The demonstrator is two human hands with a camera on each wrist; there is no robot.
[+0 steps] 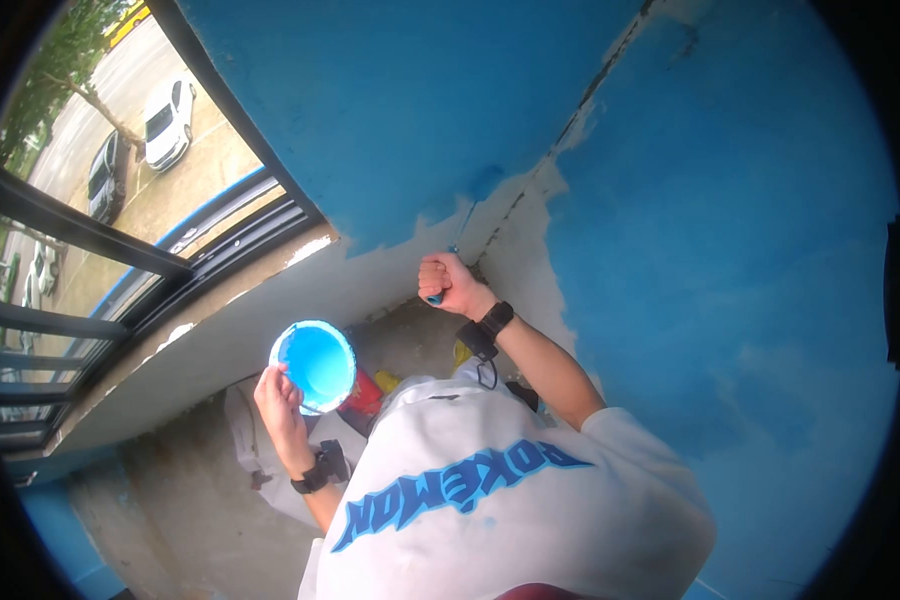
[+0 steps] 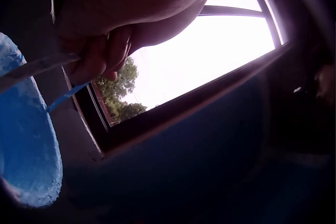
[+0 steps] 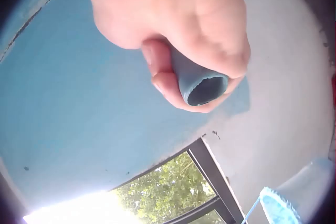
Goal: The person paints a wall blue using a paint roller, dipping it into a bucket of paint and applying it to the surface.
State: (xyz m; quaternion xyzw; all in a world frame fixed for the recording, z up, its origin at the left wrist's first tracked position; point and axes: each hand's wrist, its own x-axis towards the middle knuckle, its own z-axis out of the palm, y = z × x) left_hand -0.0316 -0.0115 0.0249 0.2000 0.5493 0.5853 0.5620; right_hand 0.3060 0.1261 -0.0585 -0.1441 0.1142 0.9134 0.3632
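Note:
In the head view my left hand (image 1: 280, 405) holds a white paint bucket (image 1: 346, 345), its inside coated with bright blue paint. The left wrist view shows curled fingers gripping the handle strap (image 2: 64, 98) above the paint-crusted bucket rim (image 2: 50, 190). My right hand (image 1: 453, 284) is wrapped around the handle of a paint roller (image 1: 435, 299). Its thin rod reaches up to the wall corner, where the blue roller head (image 1: 487, 183) blends with the painted wall. Up close, the right wrist view shows the hollow butt end of the blue-grey handle (image 3: 185, 73) poking out of the fist.
Blue paint covers much of the wall (image 1: 710, 250); a bare pale strip (image 1: 515, 235) runs along the cracked corner and below the window. A dark-framed window (image 1: 210, 255) stands at the left, with parked cars outside. Something red (image 1: 365, 395) lies low behind the bucket.

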